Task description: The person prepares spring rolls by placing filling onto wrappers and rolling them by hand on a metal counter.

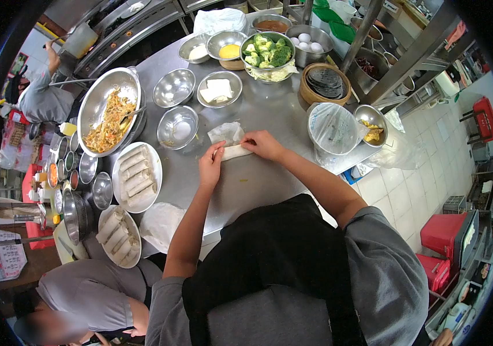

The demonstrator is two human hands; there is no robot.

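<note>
A partly rolled spring roll (235, 152) lies on the steel table in front of me, with the loose end of its thin white wrapper (226, 132) spread beyond it. My left hand (210, 164) grips the roll's left end with closed fingers. At the other end, my right hand (265, 144) pinches it between thumb and fingers. A large steel bowl of shredded filling (109, 122) with a spoon in it stands to the left. Finished spring rolls fill a white oval plate (157, 190) nearby, and more lie on a second plate (136, 254).
Steel bowls hold broccoli (268, 51), eggs (306, 42) and white blocks (218, 90). A bamboo steamer (310, 95) with dark discs and a plastic-lined tub (333, 130) stand right. Co-workers are at the lower left (93, 288) and upper left (47, 98).
</note>
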